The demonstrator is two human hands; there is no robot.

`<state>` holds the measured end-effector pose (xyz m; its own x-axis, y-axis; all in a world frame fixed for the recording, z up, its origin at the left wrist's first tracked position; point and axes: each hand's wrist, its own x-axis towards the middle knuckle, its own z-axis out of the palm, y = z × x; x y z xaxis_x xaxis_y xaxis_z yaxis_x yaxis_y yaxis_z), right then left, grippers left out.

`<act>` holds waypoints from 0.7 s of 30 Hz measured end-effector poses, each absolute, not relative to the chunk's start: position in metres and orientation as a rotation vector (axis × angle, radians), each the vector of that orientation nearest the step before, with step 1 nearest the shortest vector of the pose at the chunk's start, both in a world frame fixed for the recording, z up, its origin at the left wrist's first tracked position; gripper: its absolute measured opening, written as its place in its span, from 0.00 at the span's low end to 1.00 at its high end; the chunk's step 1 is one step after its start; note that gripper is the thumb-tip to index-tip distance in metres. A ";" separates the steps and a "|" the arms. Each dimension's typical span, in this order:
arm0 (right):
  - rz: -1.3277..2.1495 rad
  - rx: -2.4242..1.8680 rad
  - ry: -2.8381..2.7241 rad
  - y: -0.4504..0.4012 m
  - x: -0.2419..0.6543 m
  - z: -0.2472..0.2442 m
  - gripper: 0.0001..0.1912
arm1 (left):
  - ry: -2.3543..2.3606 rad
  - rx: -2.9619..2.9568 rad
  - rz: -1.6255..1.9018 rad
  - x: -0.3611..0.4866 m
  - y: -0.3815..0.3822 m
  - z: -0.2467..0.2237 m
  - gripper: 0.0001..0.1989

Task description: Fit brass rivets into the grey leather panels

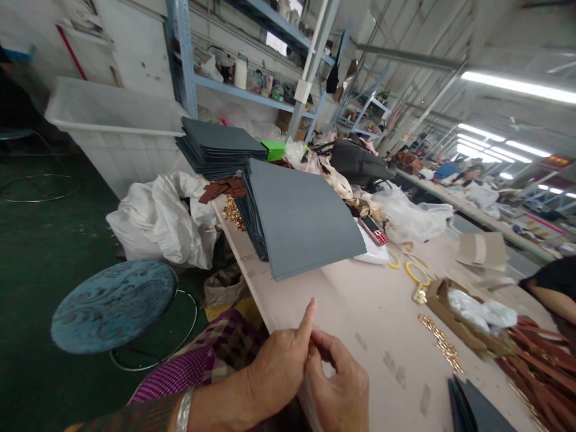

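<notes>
My left hand point(281, 363) is above the near edge of the table, one finger stretched out and the others curled inward. Against it, my right hand point(339, 381) has its thumb and index finger pinched together. The fingertips of both hands meet, and whatever they hold, if anything, is hidden between them. Just beyond my hands stands a stack of dark grey sheets point(306, 219), its front sheet tilted and its corner hanging over the tabletop point(360, 312). More dark grey pieces point(479, 408) lie at the lower right.
Gold-coloured fittings point(440, 342), a cardboard box point(468, 318) and brown straps point(535, 366) lie to the right. A phone point(373, 230) and clear plastic bags point(405, 210) are farther back. Behind lies another stack of grey sheets point(220, 141). A blue stool point(114, 306) stands left.
</notes>
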<state>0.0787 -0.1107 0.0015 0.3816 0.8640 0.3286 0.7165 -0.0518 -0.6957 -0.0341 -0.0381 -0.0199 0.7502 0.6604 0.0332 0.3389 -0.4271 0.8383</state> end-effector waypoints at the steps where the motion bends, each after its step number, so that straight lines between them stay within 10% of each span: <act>1: 0.221 -1.814 -1.389 -0.108 0.079 0.000 0.11 | 0.759 2.043 0.451 -0.035 -0.037 -0.020 0.37; 11: 0.393 -1.637 -1.169 -0.077 0.057 0.005 0.12 | 0.770 1.562 0.740 -0.049 -0.017 -0.004 0.25; 21: 1.335 -1.160 -0.564 -0.021 0.054 0.034 0.27 | 0.727 1.222 0.956 -0.093 0.014 0.015 0.23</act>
